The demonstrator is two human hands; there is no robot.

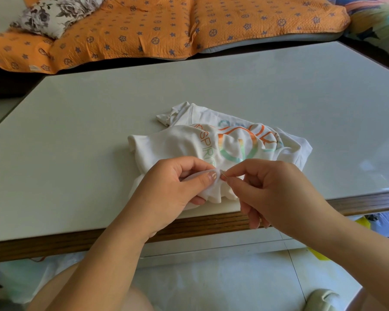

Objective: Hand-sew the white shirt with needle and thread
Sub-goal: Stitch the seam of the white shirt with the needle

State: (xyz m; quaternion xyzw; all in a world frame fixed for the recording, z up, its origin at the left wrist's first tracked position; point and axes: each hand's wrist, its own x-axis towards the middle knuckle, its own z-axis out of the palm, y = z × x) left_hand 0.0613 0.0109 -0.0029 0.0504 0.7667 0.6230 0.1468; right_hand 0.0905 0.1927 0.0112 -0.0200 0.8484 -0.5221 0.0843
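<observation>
The right hand [274,189] pinches the needle [224,175], its length pointing left toward the shirt [166,144] edge, which the left hand [173,187] pinches just beside.

L grip [173,182]: back of hand up, thumb [203,179] laid over the top, fingers curled underneath, pinching a fold of the shirt [234,142] at its near edge. R grip [276,187] sits just beside it; thumb & index tips meet on the needle [224,175], the other fingers [254,218] curl loosely downward. The tips of both grips nearly touch. Both forearms bare: L forearm [103,254] comes in from bottom centre-left, R forearm [357,243] from bottom right, converging. Wrists approx straight.
</observation>
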